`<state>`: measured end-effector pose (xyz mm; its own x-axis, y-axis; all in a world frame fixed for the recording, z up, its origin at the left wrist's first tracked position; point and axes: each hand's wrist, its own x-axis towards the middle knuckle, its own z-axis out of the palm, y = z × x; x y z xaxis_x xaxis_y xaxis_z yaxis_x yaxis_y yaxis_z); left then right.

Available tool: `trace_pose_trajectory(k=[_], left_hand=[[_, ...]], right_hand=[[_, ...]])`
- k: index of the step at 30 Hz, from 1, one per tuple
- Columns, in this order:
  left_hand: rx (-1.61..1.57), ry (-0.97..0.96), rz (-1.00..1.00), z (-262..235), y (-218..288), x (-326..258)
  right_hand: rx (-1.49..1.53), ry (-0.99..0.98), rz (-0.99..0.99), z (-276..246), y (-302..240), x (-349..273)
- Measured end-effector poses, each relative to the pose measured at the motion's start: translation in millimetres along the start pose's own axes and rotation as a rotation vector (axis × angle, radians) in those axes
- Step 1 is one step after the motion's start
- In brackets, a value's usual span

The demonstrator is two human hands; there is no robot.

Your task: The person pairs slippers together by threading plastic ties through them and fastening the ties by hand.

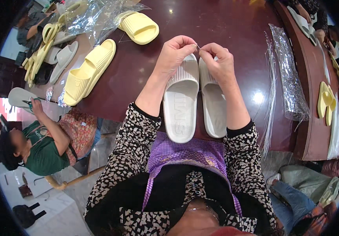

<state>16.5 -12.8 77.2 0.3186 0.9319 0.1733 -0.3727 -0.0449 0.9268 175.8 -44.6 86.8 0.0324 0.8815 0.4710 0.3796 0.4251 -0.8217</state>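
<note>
Two off-white slide sandals (180,114) lie side by side on the dark red table in front of me, ribbed straps away from me. Over the far end of the left one, my left hand (173,57) is closed in a pinch. My right hand (219,65) pinches too, just above the strap of the other slide (213,112), partly covering it. The fingertips nearly meet at a short, thin strand (197,47), too small to make out well. Both wrists hang over the straps.
Yellow slides (91,72) lie to the left, with another yellow slide (140,28) and clear plastic bags (95,17) beyond. To the right are thin, pale strands (271,86) and a clear plastic bag stack (289,74). A co-worker (45,145) holds a pale slide at the left.
</note>
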Motion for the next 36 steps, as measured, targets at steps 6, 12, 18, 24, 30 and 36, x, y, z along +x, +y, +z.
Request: trace_pose_trajectory(k=[6, 12, 18, 24, 30, 36], left_hand=[[0.012, -0.007, 0.010, 1, 0, 0], [0.055, 0.007, -0.030, -1, -2, -1], [0.065, 0.002, -0.083, -3, -1, 0], [0.064, 0.030, -0.037, 7, 1, 3], [0.066, 0.268, -0.005, -21, -5, 11], [0.068, 0.432, 0.001, -28, -14, 19]], right_hand=[[-0.017, -0.009, 0.038, 0, -2, 0], [0.001, -0.002, 0.036, 0, -2, -1], [-0.156, 0.023, -0.117, 1, 0, -2], [-0.144, 0.076, -0.219, -10, -1, 3], [-0.197, 0.002, 0.018, -39, -47, -34], [-0.581, -0.420, 0.233, -43, -60, -95]])
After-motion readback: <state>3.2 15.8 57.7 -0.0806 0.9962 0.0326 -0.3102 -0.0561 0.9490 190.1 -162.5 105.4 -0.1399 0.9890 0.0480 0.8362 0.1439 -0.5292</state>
